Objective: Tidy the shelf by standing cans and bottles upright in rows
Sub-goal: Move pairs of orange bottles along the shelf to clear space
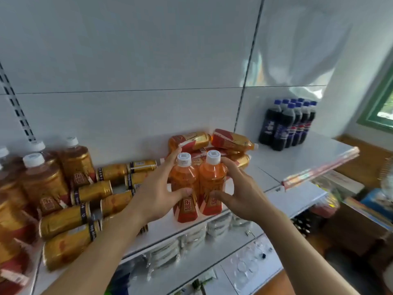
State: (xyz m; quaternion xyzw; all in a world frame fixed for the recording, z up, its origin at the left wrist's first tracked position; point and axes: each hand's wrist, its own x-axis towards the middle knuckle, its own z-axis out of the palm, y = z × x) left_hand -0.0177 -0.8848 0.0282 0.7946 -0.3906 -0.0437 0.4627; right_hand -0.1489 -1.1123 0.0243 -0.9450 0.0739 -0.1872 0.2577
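**A small shop's drinks shelf**

This is a shop. White metal shelving runs along the wall, with a slotted upright (16,103) for moving the brackets and a price strip (321,168) along the front edge of the shelf (297,158). The stock is many copies of the same goods: orange tea bottles (197,184), larger brown tea bottles (42,184), gold cans (70,220) and a shrink-wrapped pack of cola bottles (287,126). The lower shelf (276,201) carries bagged goods, and boxed wares (370,207) stand to the right, near a green-framed window (380,107).
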